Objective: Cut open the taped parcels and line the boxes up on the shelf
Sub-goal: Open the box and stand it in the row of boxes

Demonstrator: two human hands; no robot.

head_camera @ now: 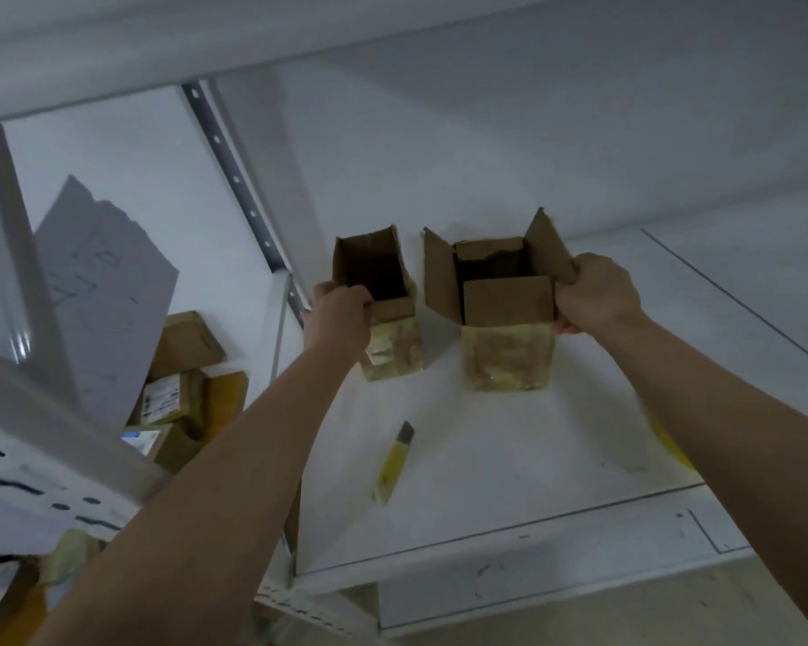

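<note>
Two opened cardboard boxes stand side by side, close but apart, toward the back of a white shelf (579, 459). The left box (390, 338) is narrower, its flaps up and its inside dark; the right box (504, 328) is wider, with four flaps spread, the near one standing in front of the opening. Both are wrapped in yellowish tape around their lower halves.

The person's left grip (341, 314) is curled over the near left corner of the left box, fingers hooked on its rim. The right grip (595, 293) is closed around the right flap of the right box, fingers pinching the flap's edge and the thumb low against the box's side. Both arms reach up from the lower part of the frame.

One yellow utility knife (393, 461) lies on the shelf in front of the boxes, apart from both, untouched.

Beyond the shelf's left edge, at least three more parcels (173, 398) sit in a loose pile lower down, beside a tilted grey sheet (99, 296).
</note>
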